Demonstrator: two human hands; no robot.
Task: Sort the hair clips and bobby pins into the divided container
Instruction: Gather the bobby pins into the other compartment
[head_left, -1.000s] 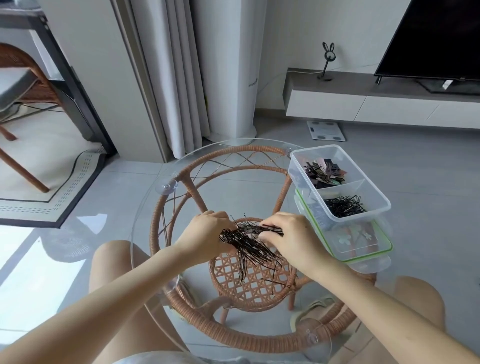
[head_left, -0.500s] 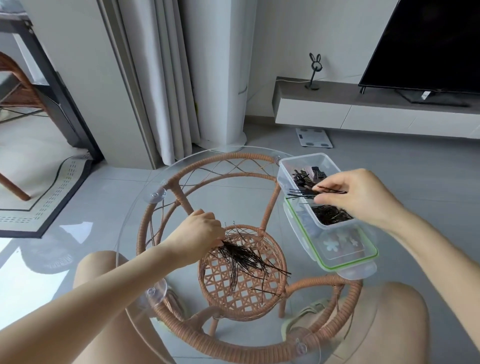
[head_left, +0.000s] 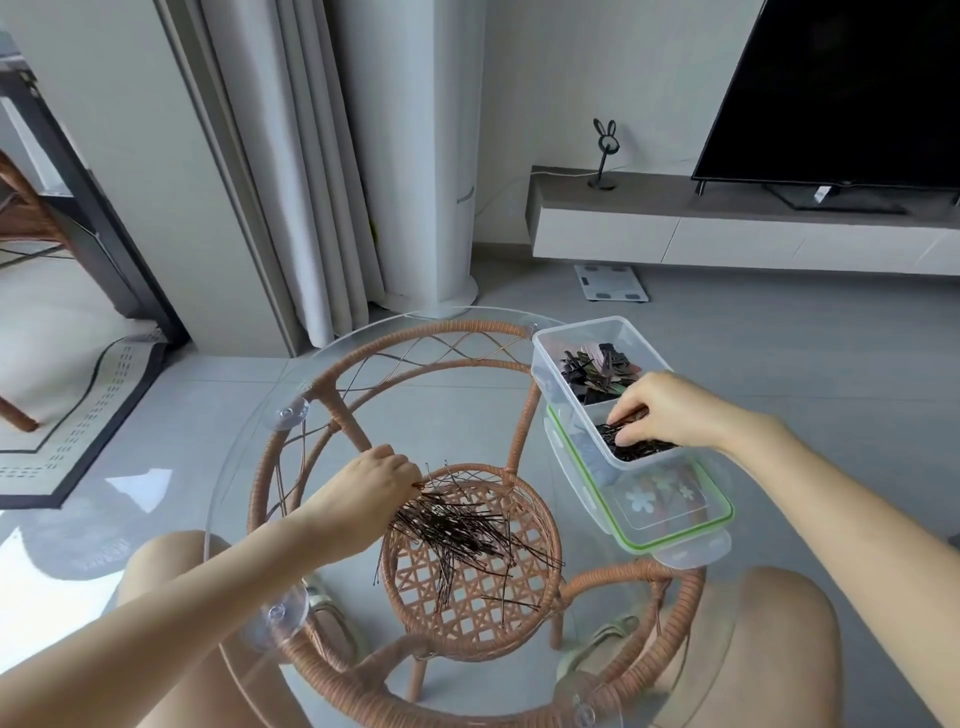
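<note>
A pile of dark bobby pins (head_left: 462, 530) lies on the round glass tabletop (head_left: 431, 410). My left hand (head_left: 374, 483) rests at the pile's left edge, fingers curled onto the pins. The clear divided container (head_left: 550, 364) stands at the right of the table. Its far compartment holds dark and pink hair clips (head_left: 597, 366); its near compartment holds bobby pins (head_left: 644, 449). My right hand (head_left: 670, 410) reaches down into the near compartment, fingertips pinching a few pins there.
The container sits on its green-rimmed lid (head_left: 670, 525) near the table's right edge. A rattan frame (head_left: 467, 332) shows under the glass. My knees are below the table's near side. A TV stand (head_left: 727, 228) and curtain (head_left: 291, 171) are beyond.
My right hand carried a few bobby pins from the pile across to the container and lowered them into the near compartment. My left hand stayed at the pile.
</note>
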